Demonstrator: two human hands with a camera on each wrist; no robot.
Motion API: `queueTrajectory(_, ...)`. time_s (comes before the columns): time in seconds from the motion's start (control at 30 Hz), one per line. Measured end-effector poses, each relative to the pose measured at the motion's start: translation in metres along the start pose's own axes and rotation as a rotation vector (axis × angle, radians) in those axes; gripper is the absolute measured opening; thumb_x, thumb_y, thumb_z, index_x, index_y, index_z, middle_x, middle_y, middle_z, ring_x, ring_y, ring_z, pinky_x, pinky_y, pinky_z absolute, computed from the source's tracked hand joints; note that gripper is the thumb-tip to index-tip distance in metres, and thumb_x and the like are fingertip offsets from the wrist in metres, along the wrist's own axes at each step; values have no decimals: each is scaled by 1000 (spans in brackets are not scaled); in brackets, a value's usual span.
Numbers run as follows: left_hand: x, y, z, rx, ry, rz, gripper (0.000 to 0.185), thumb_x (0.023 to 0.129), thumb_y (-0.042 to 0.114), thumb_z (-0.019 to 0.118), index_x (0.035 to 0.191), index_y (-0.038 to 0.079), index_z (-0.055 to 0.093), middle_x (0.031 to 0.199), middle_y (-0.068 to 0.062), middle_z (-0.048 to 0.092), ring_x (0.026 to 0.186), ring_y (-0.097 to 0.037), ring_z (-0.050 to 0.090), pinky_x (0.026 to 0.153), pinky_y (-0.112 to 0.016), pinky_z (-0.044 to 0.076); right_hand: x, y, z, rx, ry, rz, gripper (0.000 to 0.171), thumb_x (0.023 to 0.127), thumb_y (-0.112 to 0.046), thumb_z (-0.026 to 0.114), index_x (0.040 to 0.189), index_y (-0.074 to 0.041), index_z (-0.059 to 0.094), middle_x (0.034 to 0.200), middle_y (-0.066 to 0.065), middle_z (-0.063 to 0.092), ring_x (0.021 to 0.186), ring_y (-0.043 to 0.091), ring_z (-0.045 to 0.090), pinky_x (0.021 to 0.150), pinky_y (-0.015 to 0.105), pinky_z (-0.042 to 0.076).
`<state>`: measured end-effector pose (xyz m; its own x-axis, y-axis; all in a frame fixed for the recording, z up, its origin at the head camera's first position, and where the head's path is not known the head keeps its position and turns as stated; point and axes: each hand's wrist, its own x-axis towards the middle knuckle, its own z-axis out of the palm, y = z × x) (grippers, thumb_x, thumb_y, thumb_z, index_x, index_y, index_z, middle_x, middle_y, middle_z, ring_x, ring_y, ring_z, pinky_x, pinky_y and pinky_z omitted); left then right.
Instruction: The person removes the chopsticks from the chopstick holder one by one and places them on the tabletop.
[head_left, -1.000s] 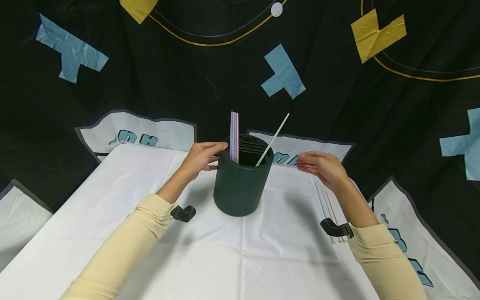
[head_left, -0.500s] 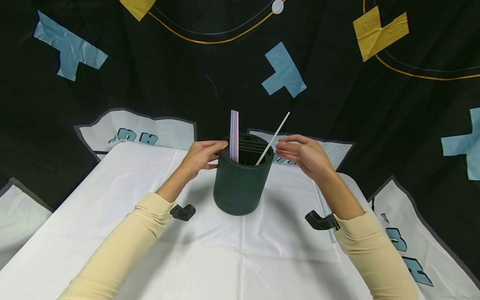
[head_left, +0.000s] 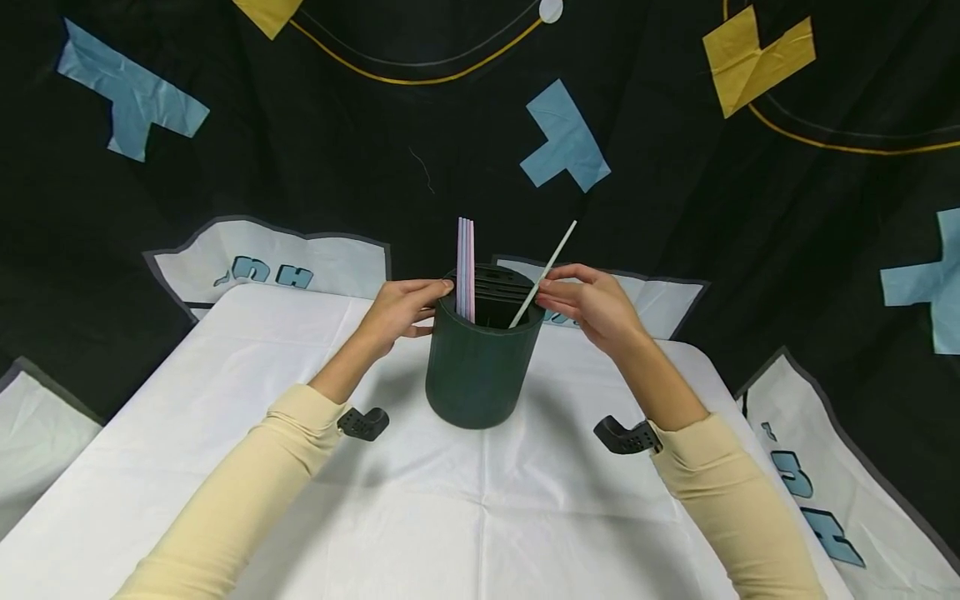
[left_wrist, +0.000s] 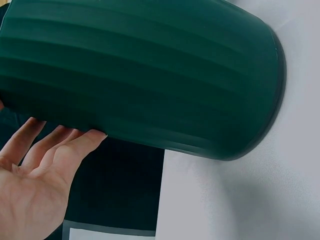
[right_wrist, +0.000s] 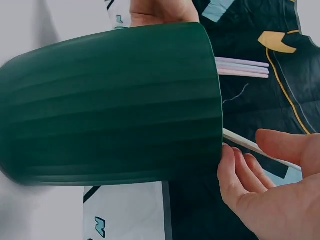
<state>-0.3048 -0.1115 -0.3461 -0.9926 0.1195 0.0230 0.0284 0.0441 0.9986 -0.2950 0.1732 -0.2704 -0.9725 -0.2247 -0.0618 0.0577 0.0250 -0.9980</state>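
Observation:
A dark green round container (head_left: 480,375) stands on the white-covered table, with black slatted bars (head_left: 498,282) across the back of its mouth. Several pastel purple, blue and pink straws (head_left: 466,267) rise together from its left side. A single whitish straw (head_left: 545,271) leans out to the right over the rim. My left hand (head_left: 397,315) grips the container's left side near the rim; its fingertips touch the wall in the left wrist view. At the right rim, my right hand (right_wrist: 280,192) has thumb and fingers apart around the leaning straw, and its fingertips are at the rim.
The white tablecloth (head_left: 420,517) extends in front of the container. Behind hangs a black cloth (head_left: 337,158) with blue and yellow shapes. Each wrist wears a black camera mount, such as the left one (head_left: 363,424).
My right hand has moved left, from beside the container to the leaning straw at its rim. The clear straws lying on the table at the right are now hidden behind my right forearm.

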Motion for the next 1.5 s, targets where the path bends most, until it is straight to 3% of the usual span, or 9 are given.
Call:
queueTrajectory(0.3, 0, 1, 0, 1, -5, 0, 50, 97, 38, 68, 134, 5, 65, 139, -15, 62, 124, -35, 64, 92, -49, 59, 4, 5, 9, -131, 82, -27, 20, 98, -10, 67, 114, -4, 59, 114, 3, 65, 99, 12, 68, 96, 23, 56)
queueTrajectory(0.6, 0, 0, 1, -19, -2, 8, 50, 97, 36, 68, 134, 4, 64, 138, -15, 63, 122, -34, 65, 91, -48, 59, 7, 11, 11, -126, 150, -63, 17, 96, -11, 69, 110, -5, 63, 100, -3, 71, 88, 12, 70, 94, 25, 58)
queueTrajectory(1.0, -2, 2, 1, -1, 1, 2, 50, 97, 38, 67, 135, 5, 64, 140, -14, 62, 124, -35, 64, 92, -49, 59, 3, 2, 4, 67, 151, -142, 12, 96, -7, 69, 106, -3, 64, 95, 4, 76, 82, 16, 76, 84, 32, 61)
queueTrajectory(1.5, -2, 1, 1, 1, 8, 3, 49, 97, 38, 68, 134, 6, 65, 139, -14, 63, 124, -35, 64, 91, -49, 59, -7, -23, -11, 204, 252, -230, 21, 95, -11, 71, 114, -3, 67, 101, 5, 75, 86, 17, 77, 83, 30, 61)
